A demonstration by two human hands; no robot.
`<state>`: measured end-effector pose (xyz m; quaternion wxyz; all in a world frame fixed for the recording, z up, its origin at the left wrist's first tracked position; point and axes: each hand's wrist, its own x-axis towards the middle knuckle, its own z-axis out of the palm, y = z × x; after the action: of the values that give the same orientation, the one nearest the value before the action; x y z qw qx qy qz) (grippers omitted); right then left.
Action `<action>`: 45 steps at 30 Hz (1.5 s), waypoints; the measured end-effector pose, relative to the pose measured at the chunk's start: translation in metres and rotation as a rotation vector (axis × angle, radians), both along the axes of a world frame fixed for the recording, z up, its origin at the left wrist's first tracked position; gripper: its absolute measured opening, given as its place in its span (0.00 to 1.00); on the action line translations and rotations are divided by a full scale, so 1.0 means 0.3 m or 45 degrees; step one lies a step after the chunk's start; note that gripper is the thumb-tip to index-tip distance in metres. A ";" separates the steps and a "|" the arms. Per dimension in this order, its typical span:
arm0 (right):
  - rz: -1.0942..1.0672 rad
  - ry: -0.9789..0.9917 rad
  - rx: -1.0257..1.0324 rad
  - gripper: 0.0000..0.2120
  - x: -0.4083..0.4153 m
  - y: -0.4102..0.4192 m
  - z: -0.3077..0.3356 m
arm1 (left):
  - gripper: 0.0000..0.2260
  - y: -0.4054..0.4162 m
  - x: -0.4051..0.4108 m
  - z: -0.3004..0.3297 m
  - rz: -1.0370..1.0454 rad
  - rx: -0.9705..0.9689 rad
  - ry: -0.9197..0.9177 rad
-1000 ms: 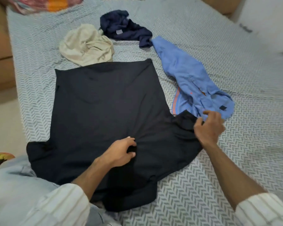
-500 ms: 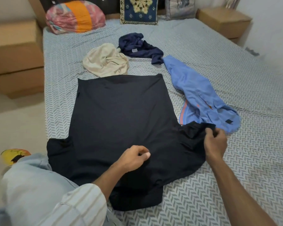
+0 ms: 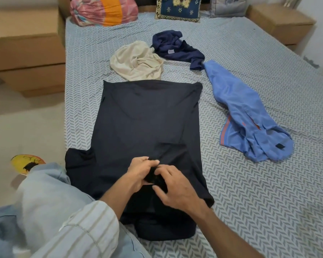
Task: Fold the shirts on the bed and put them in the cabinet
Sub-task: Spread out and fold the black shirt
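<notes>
A black shirt (image 3: 147, 118) lies spread flat on the bed (image 3: 268, 183), its right sleeve folded in over the middle. My left hand (image 3: 140, 170) and my right hand (image 3: 175, 187) meet on the shirt's near middle, both pinching the folded-in sleeve cloth. The left sleeve still sticks out near my knee. Beyond it lie a crumpled cream shirt (image 3: 136, 62), a crumpled navy shirt (image 3: 175, 47) and a light blue shirt (image 3: 246, 112) with orange stripes to the right. No cabinet is recognisable in view.
Pillows (image 3: 177, 8) and a pink-and-orange bundle (image 3: 103, 10) sit at the bed's head. Wooden bedside units stand at the left (image 3: 26, 51) and far right (image 3: 280, 21). My jeans-clad knee (image 3: 45, 192) rests at the bed's near left edge, above the floor.
My right hand has carried the black shirt's right sleeve from the right edge in to the middle, folding it over, where it now meets my left hand.
</notes>
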<state>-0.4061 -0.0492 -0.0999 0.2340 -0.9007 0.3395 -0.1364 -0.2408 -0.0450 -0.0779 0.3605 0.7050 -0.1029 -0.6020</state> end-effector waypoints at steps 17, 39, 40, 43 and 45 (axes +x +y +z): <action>-0.140 -0.009 -0.256 0.22 -0.238 0.035 -0.093 | 0.21 0.137 0.082 0.064 -0.125 -0.497 -0.207; -1.193 -0.406 0.878 0.03 0.211 -0.977 -0.044 | 0.08 -0.326 0.101 -0.121 -0.594 -0.194 -0.194; -1.249 -0.457 0.917 0.01 0.227 -1.036 -0.049 | 0.09 -0.336 0.111 -0.123 -0.618 -0.168 -0.150; -1.459 -0.591 1.011 0.03 0.251 -1.183 -0.056 | 0.11 -0.366 0.135 -0.116 -0.680 -0.097 -0.034; -1.582 -0.566 1.035 0.08 0.238 -1.293 -0.084 | 0.11 -0.387 0.139 -0.113 -0.697 -0.053 0.006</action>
<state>-0.3348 -0.4372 -0.1252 0.4894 -0.3397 0.7510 -0.2847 -0.1990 -0.1611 -0.1117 0.1991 0.6419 -0.3012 -0.6764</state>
